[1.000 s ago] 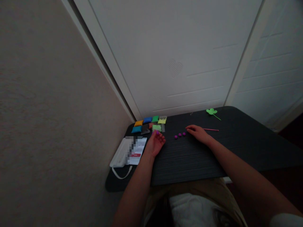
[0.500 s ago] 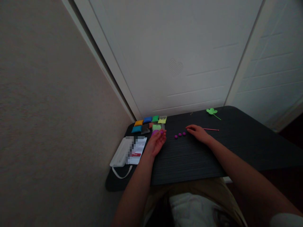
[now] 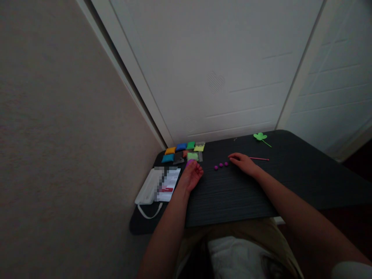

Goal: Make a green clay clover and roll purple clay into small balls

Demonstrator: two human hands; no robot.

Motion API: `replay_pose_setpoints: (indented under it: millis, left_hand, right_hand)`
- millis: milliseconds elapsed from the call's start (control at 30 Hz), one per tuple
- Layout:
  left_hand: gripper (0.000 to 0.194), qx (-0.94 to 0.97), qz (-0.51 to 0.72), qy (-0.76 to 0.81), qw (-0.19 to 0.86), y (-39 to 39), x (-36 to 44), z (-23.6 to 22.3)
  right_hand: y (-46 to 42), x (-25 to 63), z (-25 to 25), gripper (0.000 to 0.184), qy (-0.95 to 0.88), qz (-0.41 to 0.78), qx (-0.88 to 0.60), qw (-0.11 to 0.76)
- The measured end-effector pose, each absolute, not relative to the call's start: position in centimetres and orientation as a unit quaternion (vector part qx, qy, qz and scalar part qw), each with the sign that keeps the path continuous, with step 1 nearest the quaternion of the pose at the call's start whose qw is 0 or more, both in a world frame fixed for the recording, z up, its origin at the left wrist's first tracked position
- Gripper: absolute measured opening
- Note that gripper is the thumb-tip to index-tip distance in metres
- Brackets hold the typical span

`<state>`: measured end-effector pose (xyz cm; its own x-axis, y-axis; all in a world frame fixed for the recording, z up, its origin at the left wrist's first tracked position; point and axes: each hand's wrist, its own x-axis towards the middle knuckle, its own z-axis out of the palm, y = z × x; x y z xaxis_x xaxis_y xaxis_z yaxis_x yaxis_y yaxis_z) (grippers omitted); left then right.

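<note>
My left hand (image 3: 192,176) is closed, palm turned up, at the left part of the dark table (image 3: 229,201). Its fingers curl against purple clay (image 3: 189,162), of which only a patch shows past the thumb. Three small purple clay balls (image 3: 221,165) form a short row between my hands. My right hand (image 3: 241,162) rests low on the table just right of the row, fingers stretched leftward with nothing visible in them. A thin pink stick (image 3: 260,158) with a small knob at its end pokes out behind that hand.
Several coloured clay packets, including a blue packet (image 3: 181,147) and a light green packet (image 3: 193,156), lie beyond my left hand. A lit phone (image 3: 171,184) and a white case (image 3: 147,188) with a cable sit at left. A green clover shape (image 3: 260,136) lies far right.
The fingers of my left hand shifted around the purple clay, showing more of it half a second ago and less now. My right hand and the balls stayed in place.
</note>
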<state>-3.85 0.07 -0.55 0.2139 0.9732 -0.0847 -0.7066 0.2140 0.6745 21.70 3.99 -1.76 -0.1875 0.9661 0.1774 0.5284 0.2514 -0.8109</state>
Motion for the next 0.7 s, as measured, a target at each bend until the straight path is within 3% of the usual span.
replay_pose_setpoints:
  millis: [300,700]
  left_hand:
    - [0.021,0.264,0.551,0.285,0.738,-0.15,-3.76,-0.16]
    - [0.014,0.239,0.568,0.280,0.736,0.34,-3.97,-0.67]
  right_hand:
    - [3.94,21.67,-1.70,0.025,-0.706,0.307,-0.531,0.355]
    - [3.81,21.64,-1.61,0.026,-0.710,0.305,-0.529,0.352]
